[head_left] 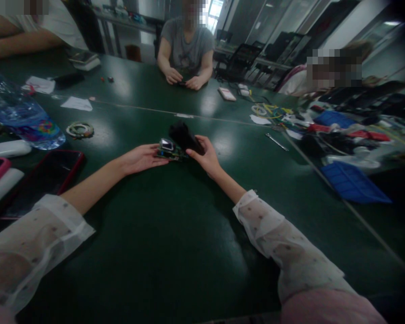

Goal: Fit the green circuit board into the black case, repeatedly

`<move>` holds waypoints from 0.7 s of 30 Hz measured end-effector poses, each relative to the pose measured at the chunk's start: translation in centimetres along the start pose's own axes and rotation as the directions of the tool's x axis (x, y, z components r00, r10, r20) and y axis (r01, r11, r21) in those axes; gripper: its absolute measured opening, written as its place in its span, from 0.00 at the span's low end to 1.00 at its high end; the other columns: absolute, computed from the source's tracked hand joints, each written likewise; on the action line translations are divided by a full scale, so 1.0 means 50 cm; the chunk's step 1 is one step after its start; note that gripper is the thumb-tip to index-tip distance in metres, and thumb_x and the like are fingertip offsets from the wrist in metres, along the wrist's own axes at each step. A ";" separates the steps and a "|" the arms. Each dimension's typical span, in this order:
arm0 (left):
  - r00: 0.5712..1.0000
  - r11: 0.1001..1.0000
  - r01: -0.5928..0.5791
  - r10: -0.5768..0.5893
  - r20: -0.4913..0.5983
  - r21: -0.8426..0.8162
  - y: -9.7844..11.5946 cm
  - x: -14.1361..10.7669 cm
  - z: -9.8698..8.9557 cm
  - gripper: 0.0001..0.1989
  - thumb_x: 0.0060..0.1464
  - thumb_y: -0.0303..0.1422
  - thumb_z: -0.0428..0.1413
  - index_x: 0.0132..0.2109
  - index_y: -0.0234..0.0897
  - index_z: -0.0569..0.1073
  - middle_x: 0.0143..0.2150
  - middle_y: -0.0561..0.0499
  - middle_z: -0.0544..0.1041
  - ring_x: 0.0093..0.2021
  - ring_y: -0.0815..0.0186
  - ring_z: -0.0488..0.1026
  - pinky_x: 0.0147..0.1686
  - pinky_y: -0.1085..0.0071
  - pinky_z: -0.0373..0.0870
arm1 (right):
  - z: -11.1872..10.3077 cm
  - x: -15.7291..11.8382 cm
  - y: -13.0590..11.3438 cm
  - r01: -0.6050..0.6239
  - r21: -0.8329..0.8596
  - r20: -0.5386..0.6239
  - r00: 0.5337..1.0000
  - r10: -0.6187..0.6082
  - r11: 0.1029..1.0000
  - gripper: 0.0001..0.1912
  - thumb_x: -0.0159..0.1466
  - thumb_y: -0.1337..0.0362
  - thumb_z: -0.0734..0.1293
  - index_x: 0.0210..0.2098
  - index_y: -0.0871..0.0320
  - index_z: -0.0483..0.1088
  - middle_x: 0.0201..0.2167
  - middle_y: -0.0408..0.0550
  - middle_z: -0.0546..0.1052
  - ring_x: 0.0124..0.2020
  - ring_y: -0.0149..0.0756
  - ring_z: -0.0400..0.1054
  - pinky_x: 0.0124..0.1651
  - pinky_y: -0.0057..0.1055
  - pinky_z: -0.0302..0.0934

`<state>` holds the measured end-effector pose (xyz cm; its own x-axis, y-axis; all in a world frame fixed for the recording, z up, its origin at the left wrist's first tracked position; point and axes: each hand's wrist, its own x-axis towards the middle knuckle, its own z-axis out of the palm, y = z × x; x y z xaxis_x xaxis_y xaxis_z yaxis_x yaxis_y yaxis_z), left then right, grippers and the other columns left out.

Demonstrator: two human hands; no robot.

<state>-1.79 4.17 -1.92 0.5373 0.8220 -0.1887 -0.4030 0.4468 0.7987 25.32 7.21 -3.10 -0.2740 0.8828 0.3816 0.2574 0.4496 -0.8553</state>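
Observation:
In the middle of the head view, my left hand point(140, 159) has its fingers closed on the left edge of a small green circuit board point(173, 156). A little square screen or metal-framed part point(166, 144) sits on top of the board. My right hand point(207, 157) grips a black plastic casing point(184, 135), tilted with its far end up to the left. The casing is beside the board's right end, partly over it; whether they touch I cannot tell. Both hands are just above the dark green table point(148, 252).
On the left lie a water bottle point(27, 114), a phone point(45, 180), a white case point(11, 148) and a coil of wire point(80, 130). A wrench point(276, 141), blue trays point(354, 180) and tangled cables point(273, 110) are on the right. A person point(187, 49) sits opposite.

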 end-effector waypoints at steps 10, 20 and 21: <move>1.000 1.000 0.007 -0.007 -0.013 -0.009 0.003 -0.006 0.012 0.22 0.59 0.18 0.52 0.60 0.29 0.70 0.56 0.38 0.78 0.57 0.55 0.77 0.70 0.51 0.58 | -0.012 0.004 0.051 -0.065 -0.230 -0.272 0.962 0.000 0.971 0.32 0.63 0.47 0.70 0.61 0.49 0.57 0.54 0.53 0.71 0.56 0.48 0.69 0.59 0.50 0.66; 0.999 1.000 0.020 -0.021 -0.034 -0.016 0.005 -0.006 0.019 0.21 0.59 0.18 0.53 0.58 0.29 0.71 0.54 0.39 0.79 0.56 0.56 0.77 0.69 0.51 0.58 | -0.010 0.008 0.059 -0.030 -0.324 -0.163 0.986 -0.024 0.946 0.30 0.56 0.64 0.73 0.57 0.50 0.65 0.53 0.53 0.73 0.57 0.54 0.67 0.61 0.62 0.61; 0.999 1.000 0.020 -0.021 -0.036 -0.015 0.005 -0.006 0.018 0.21 0.59 0.18 0.53 0.58 0.29 0.71 0.54 0.39 0.79 0.55 0.56 0.77 0.69 0.51 0.58 | -0.008 0.007 0.057 -0.021 -0.339 -0.155 0.987 -0.033 0.941 0.30 0.57 0.64 0.72 0.58 0.49 0.65 0.55 0.53 0.72 0.58 0.56 0.65 0.61 0.64 0.59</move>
<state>-1.38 3.70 -1.14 0.5189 0.8246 -0.2253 -0.4031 0.4685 0.7862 26.35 8.86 -5.26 -0.1357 0.8777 0.4596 0.5621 0.4502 -0.6938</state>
